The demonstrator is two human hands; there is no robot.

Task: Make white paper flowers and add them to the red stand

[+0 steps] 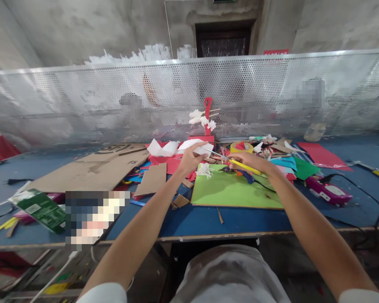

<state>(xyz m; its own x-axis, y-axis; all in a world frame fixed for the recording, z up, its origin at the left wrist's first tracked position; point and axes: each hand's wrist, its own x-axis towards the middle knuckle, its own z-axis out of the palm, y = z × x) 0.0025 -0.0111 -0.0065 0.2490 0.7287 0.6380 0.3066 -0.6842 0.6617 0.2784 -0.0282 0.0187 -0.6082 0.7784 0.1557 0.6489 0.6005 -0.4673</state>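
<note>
One large sheet of brown cardboard (82,174) lies flat on the blue table (183,223), at 9 o'clock from the left hand, with some curled white cuttings (163,148) nearer, between 9 and 10 o'clock. The left hand (191,159) is partly closed, thumb and fingers gripping a piece of white paper (186,145). That paper sits at the fingertips, showing on both sides of them, from about 11 round to 2 o'clock of the hand. It is plain, thin and pale, slightly bent; its exact outline is hidden by the fingers. At 4 o'clock from the left hand a small white fringed piece (204,170) shows against the edge of a lime-green sheet (240,193).

Scissors (246,166) with bright yellow handles and slim metal blades point towards 9 o'clock, tips at the paper; whether the blades are parted is too small to tell. The right hand (252,160) is curled round those handles, so the paper lies at 9 o'clock from it. A roll of yellow tape (249,147) is near, at 10 o'clock, and a purple device (331,191) lies well apart, between 3 and 4 o'clock.
</note>
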